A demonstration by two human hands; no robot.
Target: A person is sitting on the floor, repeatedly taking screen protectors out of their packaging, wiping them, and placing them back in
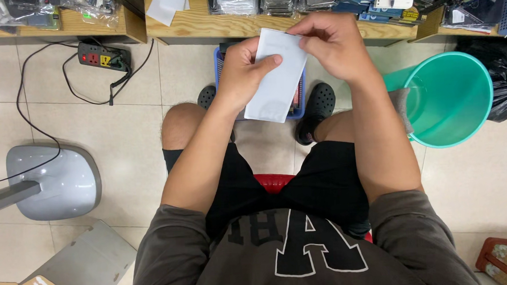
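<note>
My left hand (pixel 244 70) grips a flat white pouch (pixel 276 83) by its left side, thumb across its front. My right hand (pixel 332 43) pinches the pouch's top right corner. The pouch is held upright over a blue plastic basket (pixel 301 96) that stands on the tiled floor between my feet in black clogs. I sit on a red stool (pixel 273 182), knees apart.
A teal bucket (pixel 451 100) stands at my right with a grey cloth over its rim, a black bag behind it. Wooden shelves (pixel 201 26) with packaged goods run along the top. At left are a power strip (pixel 103 56) with cables, a grey fan base (pixel 56 182) and cardboard boxes.
</note>
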